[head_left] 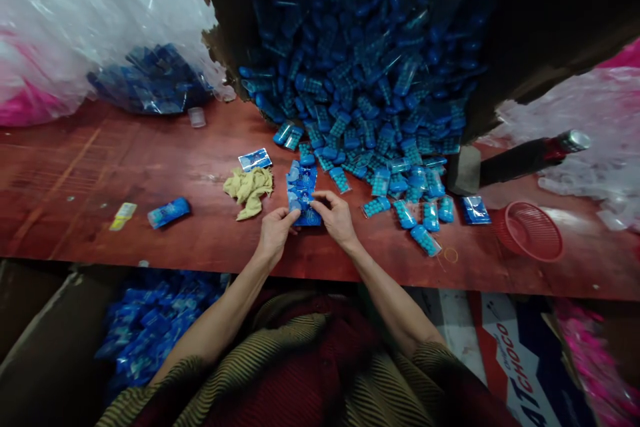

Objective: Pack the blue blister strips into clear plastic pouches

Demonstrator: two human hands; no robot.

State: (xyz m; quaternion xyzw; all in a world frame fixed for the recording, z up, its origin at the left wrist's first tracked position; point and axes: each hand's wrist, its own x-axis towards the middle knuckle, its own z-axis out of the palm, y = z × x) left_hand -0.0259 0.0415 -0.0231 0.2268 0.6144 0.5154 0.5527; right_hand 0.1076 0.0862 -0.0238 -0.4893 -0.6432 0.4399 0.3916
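In the head view, a flat blue printed plastic wrapper lies between my two hands over the front of the table. My left hand pinches its lower left edge between thumb and fingers. The fingers of my right hand are closed on its right side. Left of the wrapper are a crumpled yellowish cloth and another blue packet. Behind it spreads a heap of small clear containers with blue caps and blue beads inside.
A torn cardboard box spills the containers onto the red table. To the right stand a red plastic basket and a dark bottle-like object. A wrapped container lies left. Blue packs fill a box below the table's edge.
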